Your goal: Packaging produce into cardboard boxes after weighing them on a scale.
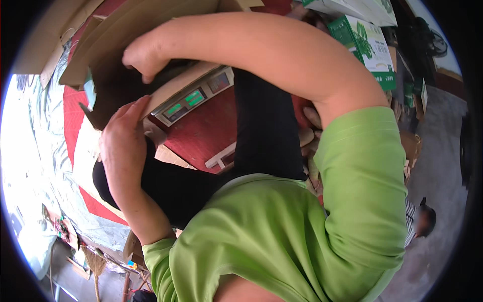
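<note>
Cardboard box (126,45) at 11 o'clock, flaps open. Right hand (143,58) curled over a flap, gripping. Left hand (121,136) flat against box side, fingers extended. Digital scale (193,95) just beside, toward 12 o'clock.

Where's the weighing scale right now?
In the head view, the weighing scale sits upper centre on the red surface, partly under the brown cardboard box, just right of the left hand and below the right hand.
</note>
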The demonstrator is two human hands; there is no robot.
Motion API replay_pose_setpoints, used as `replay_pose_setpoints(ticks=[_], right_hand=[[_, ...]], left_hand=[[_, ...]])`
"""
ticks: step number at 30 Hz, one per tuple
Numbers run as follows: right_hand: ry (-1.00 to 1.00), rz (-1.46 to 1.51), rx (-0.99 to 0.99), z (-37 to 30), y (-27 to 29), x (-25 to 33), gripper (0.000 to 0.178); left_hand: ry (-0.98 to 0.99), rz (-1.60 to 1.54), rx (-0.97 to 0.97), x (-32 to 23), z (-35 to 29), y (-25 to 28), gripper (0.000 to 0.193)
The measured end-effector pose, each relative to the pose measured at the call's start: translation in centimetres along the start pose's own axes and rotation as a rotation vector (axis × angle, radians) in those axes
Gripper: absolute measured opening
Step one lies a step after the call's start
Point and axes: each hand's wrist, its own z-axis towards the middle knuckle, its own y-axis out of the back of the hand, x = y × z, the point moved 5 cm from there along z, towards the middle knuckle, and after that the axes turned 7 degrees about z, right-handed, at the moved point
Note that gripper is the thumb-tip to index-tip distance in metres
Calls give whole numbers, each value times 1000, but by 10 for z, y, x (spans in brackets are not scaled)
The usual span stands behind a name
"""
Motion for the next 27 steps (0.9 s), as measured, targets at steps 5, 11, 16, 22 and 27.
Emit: replay_pose_setpoints(ticks=[5, 11, 16, 22, 27], right_hand=[[166, 409, -673, -108, 43, -30, 40], [-341, 749, -977, -302, -32, -92, 34], [-935, 662, -952, -404, -239, -132, 29], [-1400, 495, -193, -486, -498, -110, 36], [-1754, 616, -747, -503, -581, -67, 61]], left_hand=[[9, -41, 34, -5, 4, -2, 34], [10, -17, 58, -1, 0, -3, 37], [68, -39, 88, 14, 1, -12, 35], [11, -52, 82, 17, 7, -16, 29], [61, -43, 87, 18, 7, -19, 28]])
